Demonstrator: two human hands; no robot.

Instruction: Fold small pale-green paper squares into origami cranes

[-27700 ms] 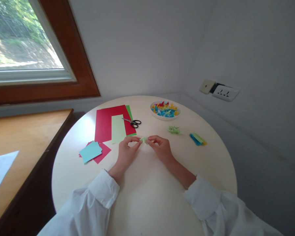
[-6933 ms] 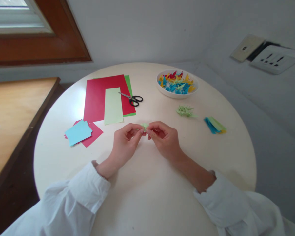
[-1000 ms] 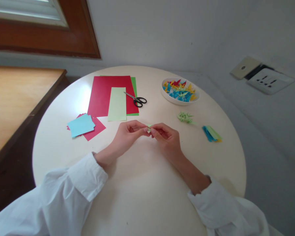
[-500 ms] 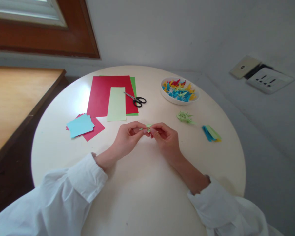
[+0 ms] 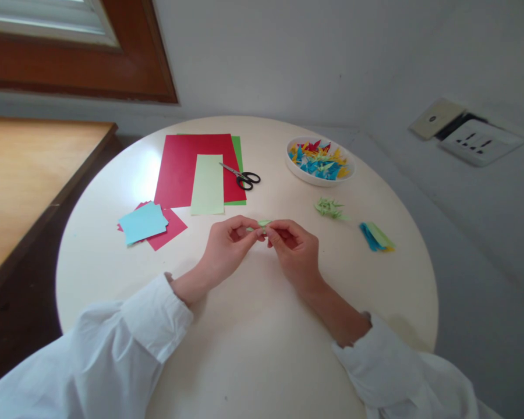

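Between my hands is a small folded piece of light green paper (image 5: 264, 223), mostly covered by the fingertips. My left hand (image 5: 231, 241) pinches it from the left with thumb and forefinger. From the right, my right hand (image 5: 294, 247) pinches it the same way, and the two thumbs nearly meet. Its exact folded shape cannot be made out. To the right of my hands lies a little heap of light green folded paper cranes (image 5: 329, 208). Just beyond my left hand is a light green paper strip (image 5: 207, 186).
Black-handled scissors (image 5: 245, 180) lie across a large red sheet (image 5: 179, 169), with a green sheet (image 5: 237, 152) beneath. Light blue paper pieces (image 5: 142, 223) rest on red ones at left. A white bowl (image 5: 293, 169) holds colourful cranes. Folded papers (image 5: 376, 237) lie at right on the round table (image 5: 253, 349).
Both hands keep their pinch on the green paper. The fingertips have shifted very slightly, and the paper's visible part looks a little different.
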